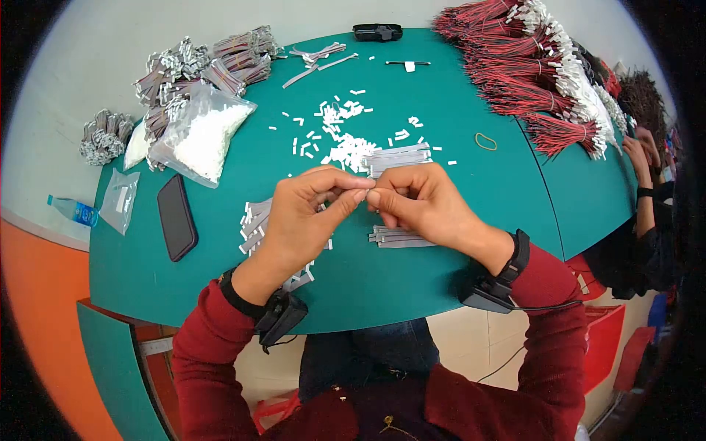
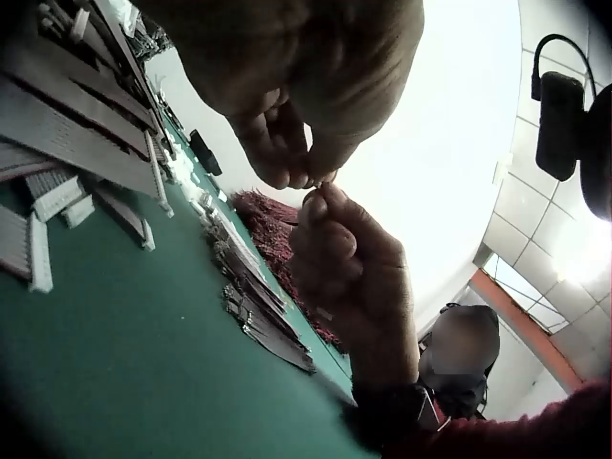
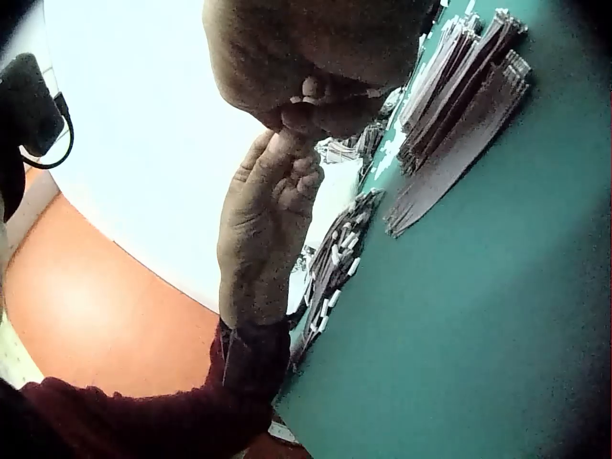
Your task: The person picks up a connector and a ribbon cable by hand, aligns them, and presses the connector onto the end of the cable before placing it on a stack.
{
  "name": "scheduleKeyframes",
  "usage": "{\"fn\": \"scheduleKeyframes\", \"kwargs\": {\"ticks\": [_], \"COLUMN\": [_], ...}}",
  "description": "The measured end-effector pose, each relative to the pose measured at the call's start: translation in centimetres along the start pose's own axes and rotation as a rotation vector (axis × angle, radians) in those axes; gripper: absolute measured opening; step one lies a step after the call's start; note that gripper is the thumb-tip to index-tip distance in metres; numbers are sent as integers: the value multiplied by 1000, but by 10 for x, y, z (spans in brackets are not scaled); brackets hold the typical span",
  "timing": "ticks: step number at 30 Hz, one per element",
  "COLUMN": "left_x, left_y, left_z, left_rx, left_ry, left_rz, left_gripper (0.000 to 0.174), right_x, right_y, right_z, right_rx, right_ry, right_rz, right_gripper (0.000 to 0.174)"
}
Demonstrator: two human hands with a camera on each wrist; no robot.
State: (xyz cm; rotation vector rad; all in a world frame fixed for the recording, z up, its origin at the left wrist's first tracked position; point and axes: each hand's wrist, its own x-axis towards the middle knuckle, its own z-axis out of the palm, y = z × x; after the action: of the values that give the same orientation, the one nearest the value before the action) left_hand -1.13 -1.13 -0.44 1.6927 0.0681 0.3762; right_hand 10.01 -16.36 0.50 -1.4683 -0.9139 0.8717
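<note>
Both hands meet fingertip to fingertip over the table. The left hand point(image 1: 305, 213) pinches a tiny pale piece point(image 1: 367, 192) between thumb and index finger. On its other side the right hand point(image 1: 423, 202) pinches at the same spot, its other fingers curled; the fingers mostly cover the piece, so its shape cannot be told. Grey flat cables with white ends lie in a bundle point(image 1: 401, 237) below the right hand and in another bundle point(image 1: 401, 158) beyond it. More grey cables point(image 1: 256, 220) lie partly hidden by the left hand. Loose white connectors point(image 1: 353, 151) are heaped beyond the hands.
At the left are a phone point(image 1: 177, 218), a plastic bag of white pieces point(image 1: 202, 136), a bottle point(image 1: 72, 211) and cable bundles point(image 1: 173, 70). Red-black wire bundles point(image 1: 507, 66) fill the back right, near a rubber band point(image 1: 485, 141). Another person's arm point(image 1: 646, 173) is at the right edge.
</note>
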Motion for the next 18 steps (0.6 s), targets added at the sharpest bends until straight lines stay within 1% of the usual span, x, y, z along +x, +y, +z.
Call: {"fn": "scheduleKeyframes", "kwargs": {"ticks": [1, 4, 7, 10, 13, 16, 18], "left_x": [0, 1, 2, 5, 3, 1, 1], "left_y": [0, 1, 0, 1, 6, 2, -1], "left_z": [0, 0, -2, -1, -7, -2, -3], "left_rx": [-8, -5, -36, -111, -22, 162, 207], "left_ry": [-2, -5, -28, -15, -48, -120, -142], "left_rz": [-8, 0, -15, -29, -116, -61, 1], "left_gripper": [15, 14, 18, 23, 30, 32, 31], "right_x": [0, -2, -1, 2, 3, 2, 1], "right_y": [-1, 3, 2, 4, 6, 1, -3], "right_z": [0, 3, 1, 0, 1, 0, 1], "right_rx": [14, -53, -81, -21, 13, 51, 70], "right_ry": [-3, 43, 28, 1, -13, -50, -82], "right_rz": [30, -65, -74, -81, -87, -8, 43], "right_gripper": [24, 23, 22, 21, 20, 20, 20]}}
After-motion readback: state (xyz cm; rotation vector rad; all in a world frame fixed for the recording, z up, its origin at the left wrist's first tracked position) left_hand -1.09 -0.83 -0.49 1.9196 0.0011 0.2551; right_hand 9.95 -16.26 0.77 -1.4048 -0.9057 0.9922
